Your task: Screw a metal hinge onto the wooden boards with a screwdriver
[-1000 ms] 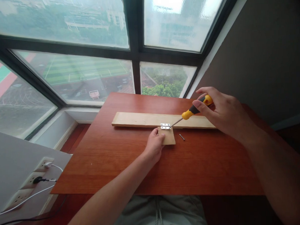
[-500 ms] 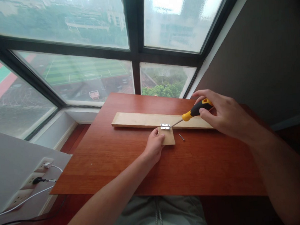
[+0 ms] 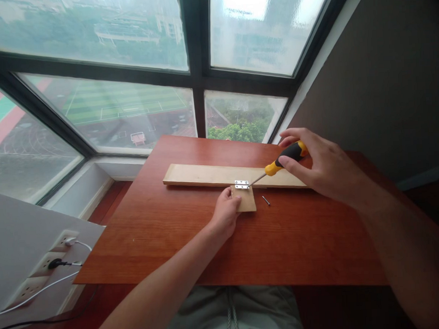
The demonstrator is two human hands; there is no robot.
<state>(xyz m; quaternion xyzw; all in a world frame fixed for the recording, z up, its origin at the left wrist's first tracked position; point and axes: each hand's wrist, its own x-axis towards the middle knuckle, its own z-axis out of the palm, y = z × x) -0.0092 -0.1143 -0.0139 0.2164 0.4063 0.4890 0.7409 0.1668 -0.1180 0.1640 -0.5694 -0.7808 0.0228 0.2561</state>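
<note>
My left hand (image 3: 227, 210) is closed on the left side of a small wooden board (image 3: 248, 202), thumb on top. A silver hinge (image 3: 241, 184) bridges this piece and the front edge of a long pale plank (image 3: 201, 175). In my right hand (image 3: 321, 172) is a screwdriver (image 3: 286, 156) with a black and yellow handle, held between thumb and fingers. Its tip meets the right end of the hinge's near leaf, and the shaft slants up to the right. Just right of the small board lies a loose screw (image 3: 266, 201).
The reddish-brown table (image 3: 164, 235) carries all of this. Window frames (image 3: 197, 78) rise behind its far edge, and a dark wall (image 3: 391, 89) stands to the right. At lower left, power sockets (image 3: 45, 263) hold plugs with cables.
My right hand has shifted slightly left and its fingers have turned on the screwdriver handle. The tip stays at the hinge. My left hand and the boards have not visibly moved.
</note>
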